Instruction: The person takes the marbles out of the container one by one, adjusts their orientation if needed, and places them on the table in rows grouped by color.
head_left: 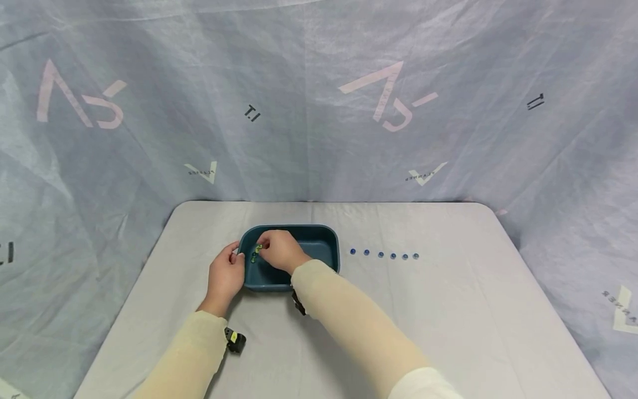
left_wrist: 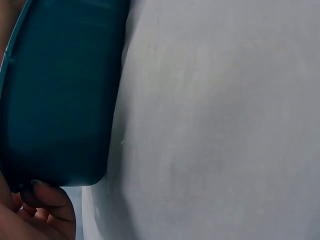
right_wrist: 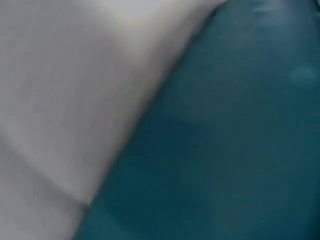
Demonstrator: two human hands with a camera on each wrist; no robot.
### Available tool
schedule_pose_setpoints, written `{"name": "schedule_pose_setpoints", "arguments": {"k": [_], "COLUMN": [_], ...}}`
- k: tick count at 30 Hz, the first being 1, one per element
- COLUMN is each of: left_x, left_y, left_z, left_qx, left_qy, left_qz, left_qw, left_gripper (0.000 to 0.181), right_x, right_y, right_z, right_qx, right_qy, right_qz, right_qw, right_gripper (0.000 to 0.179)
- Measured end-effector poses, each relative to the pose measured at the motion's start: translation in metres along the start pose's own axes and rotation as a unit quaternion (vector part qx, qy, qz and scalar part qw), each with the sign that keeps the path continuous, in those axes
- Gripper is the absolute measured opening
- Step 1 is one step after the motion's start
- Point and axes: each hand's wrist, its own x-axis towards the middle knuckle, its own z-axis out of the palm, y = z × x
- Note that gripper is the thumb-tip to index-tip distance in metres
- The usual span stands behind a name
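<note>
A dark teal rectangular tub (head_left: 314, 266) stands near the middle of the table, and its long outer wall (left_wrist: 60, 100) fills the left of the left wrist view. My left hand (head_left: 226, 274) grips the tub's left end, with its fingers and thumb (left_wrist: 52, 200) at the rim. Inside the tub is my right hand (head_left: 282, 252), its curled fingertips pinching a green marble (head_left: 260, 246). Several more green marbles (head_left: 253, 259) lie close by at the tub's left end. The right wrist view is blurred and shows the tub (right_wrist: 215, 150) but no fingers.
Several blue marbles (head_left: 381, 255) stand in a spaced row to the right of the tub on the pale cloth-covered table (head_left: 448, 310). A grey printed cloth (head_left: 299, 138) hangs behind and at the sides. Both forearms reach across the table's front.
</note>
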Motion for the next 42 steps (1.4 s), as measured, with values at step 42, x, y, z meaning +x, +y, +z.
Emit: {"name": "schedule_pose_setpoints", "arguments": {"k": [42], "left_x": [0.0], "left_y": [0.002], "left_z": [-0.003], "left_qx": [-0.019], "left_qy": [-0.002], "left_qz": [0.001], "left_qw": [0.9998], "left_gripper": [0.034], "right_x": [0.015], "right_y": [-0.001], "right_z": [0.045], "right_qx": [-0.003], "right_qy": [0.007], "right_qz": [0.073], "right_qw": [0.9973], "right_gripper": [0.006]}}
